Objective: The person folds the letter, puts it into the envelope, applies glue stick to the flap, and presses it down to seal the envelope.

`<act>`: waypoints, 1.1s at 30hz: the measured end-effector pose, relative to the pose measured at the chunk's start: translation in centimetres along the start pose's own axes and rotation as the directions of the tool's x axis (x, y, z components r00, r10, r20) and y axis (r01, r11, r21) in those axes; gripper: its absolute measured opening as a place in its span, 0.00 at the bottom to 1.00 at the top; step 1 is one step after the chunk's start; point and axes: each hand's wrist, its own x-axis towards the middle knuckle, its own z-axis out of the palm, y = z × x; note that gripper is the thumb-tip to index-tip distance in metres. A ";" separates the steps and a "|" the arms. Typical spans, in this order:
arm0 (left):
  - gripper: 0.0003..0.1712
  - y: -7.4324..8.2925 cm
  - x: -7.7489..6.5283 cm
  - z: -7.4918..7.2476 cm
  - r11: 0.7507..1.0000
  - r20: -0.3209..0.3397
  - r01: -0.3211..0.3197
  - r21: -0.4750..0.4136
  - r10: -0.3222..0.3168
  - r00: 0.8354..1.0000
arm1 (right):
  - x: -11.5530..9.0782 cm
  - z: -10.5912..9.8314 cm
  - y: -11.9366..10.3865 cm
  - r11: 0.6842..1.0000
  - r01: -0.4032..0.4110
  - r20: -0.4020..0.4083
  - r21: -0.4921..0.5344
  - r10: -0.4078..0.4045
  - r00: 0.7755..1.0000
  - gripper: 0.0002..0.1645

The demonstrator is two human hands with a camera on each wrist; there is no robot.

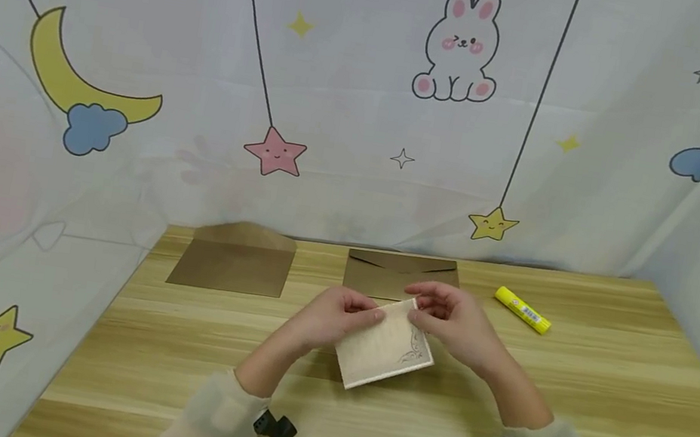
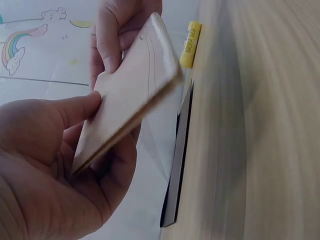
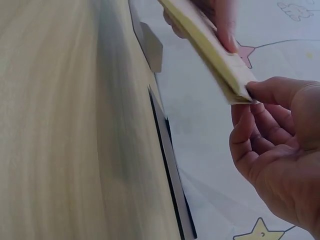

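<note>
A cream folded letter paper (image 1: 374,348) with a scroll pattern printed near one corner is held up, tilted, over the middle of the table. Several layers show at its edge in the right wrist view. My left hand (image 1: 337,317) grips its left side, thumb on the front face and fingers behind. At the upper right corner, my right hand (image 1: 460,326) pinches the paper (image 3: 235,75) between thumb and fingertips. Just behind the hands lies a brown envelope (image 1: 376,272) with its flap folded down.
Another brown envelope (image 1: 232,266), flap raised, lies at the back left of the wooden table (image 1: 161,372). A yellow glue stick (image 1: 522,310) rests at the back right. Behind the table hangs a white cloth (image 1: 355,97) printed with cartoons.
</note>
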 end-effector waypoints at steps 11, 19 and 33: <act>0.10 1.6 -0.7 0.9 0.898 -0.042 -0.208 0.389 0.243 0.969 | -0.6 1.5 -1.4 0.865 0.305 0.056 -0.398 -0.309 0.949 0.05; 0.11 1.8 -1.3 -1.2 0.938 -0.072 -0.146 0.314 0.177 0.982 | -0.9 -0.4 -1.6 0.866 0.240 -0.032 -0.438 -0.282 0.959 0.05; 0.12 0.6 -0.8 -2.3 0.982 -0.125 -0.150 0.112 0.164 0.979 | -0.7 -2.0 -1.0 0.991 0.053 -0.197 -0.123 -0.077 0.977 0.08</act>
